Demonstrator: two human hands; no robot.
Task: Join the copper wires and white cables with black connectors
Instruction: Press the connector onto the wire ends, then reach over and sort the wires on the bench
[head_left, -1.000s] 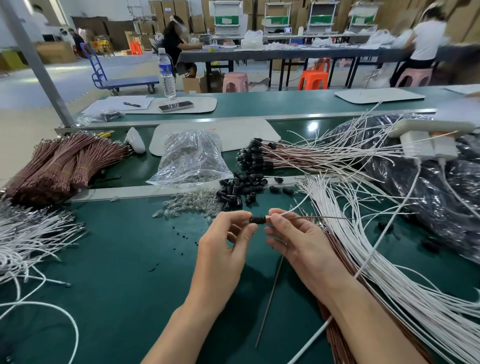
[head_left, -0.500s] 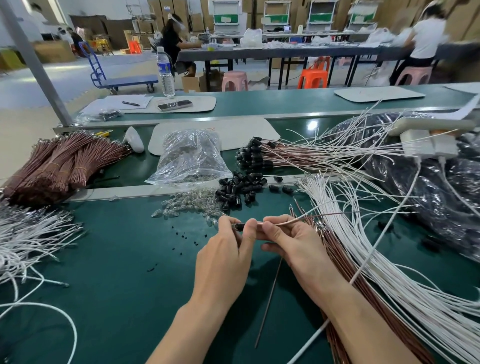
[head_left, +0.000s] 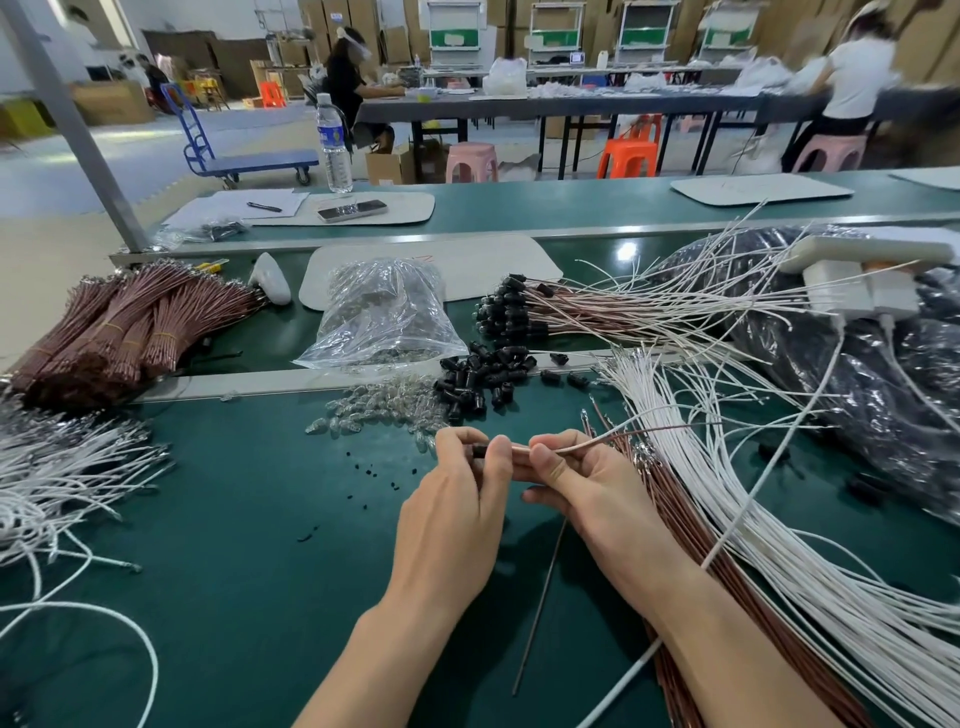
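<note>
Since a second ago the hands had closed together, and the connector sat deeper in the grip. Just near side of the loose connector pile (head_left: 478, 379):

- Left hand (head_left: 452, 514) pinched one black connector (head_left: 479, 451).
- Right hand (head_left: 582, 483) pinched the wire pair (head_left: 597, 441) entering it.

Judged a seating step; next, a straight, firm push.

- Left of the pile: glass bulbs (head_left: 363, 415).
- Right of the pile: white cables (head_left: 753, 519) crowding the right forearm, a snag risk.

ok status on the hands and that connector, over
Left hand pinches black connector. Right hand pinches white cable and copper wire beside it. Seated or not, cannot tell. Nothing blocking the hands.
</note>
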